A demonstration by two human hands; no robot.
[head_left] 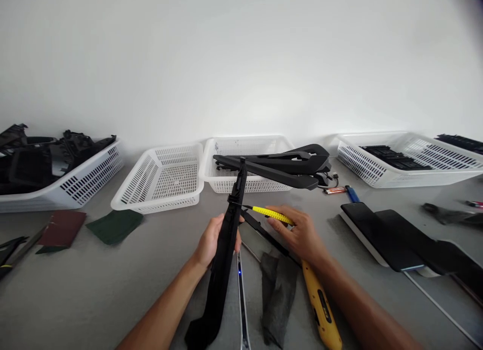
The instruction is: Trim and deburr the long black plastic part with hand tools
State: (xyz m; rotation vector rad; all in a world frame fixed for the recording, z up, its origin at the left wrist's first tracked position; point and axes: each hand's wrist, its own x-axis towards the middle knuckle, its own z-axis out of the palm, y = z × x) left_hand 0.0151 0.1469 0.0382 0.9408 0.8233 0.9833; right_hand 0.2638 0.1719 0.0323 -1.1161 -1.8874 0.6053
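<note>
My left hand point(212, 242) is wrapped around a long black plastic trim piece point(222, 259), which stands tilted in front of me with its wide end toward me. In my right hand point(298, 234) is a yellow-handled craft knife point(270, 214), pinched between thumb and fingers. Its thin dark tip meets the upper part of the trim piece; whether it cuts into the plastic I cannot tell. Under my right wrist lies a yellow power tool point(320, 307). A crumpled dark grey cloth point(277, 294) and a slim silver-edged object with a blue light point(241, 299) lie between my arms.
Similar black trim pieces point(279, 166) lie across a white basket point(245, 186) at the back. Another white basket point(156, 204) is left of it. Black parts fill the far-left basket point(86, 184); more lie in the right basket point(407, 179). Sandpaper sheets point(115, 228) and phones point(381, 234) rest on the table.
</note>
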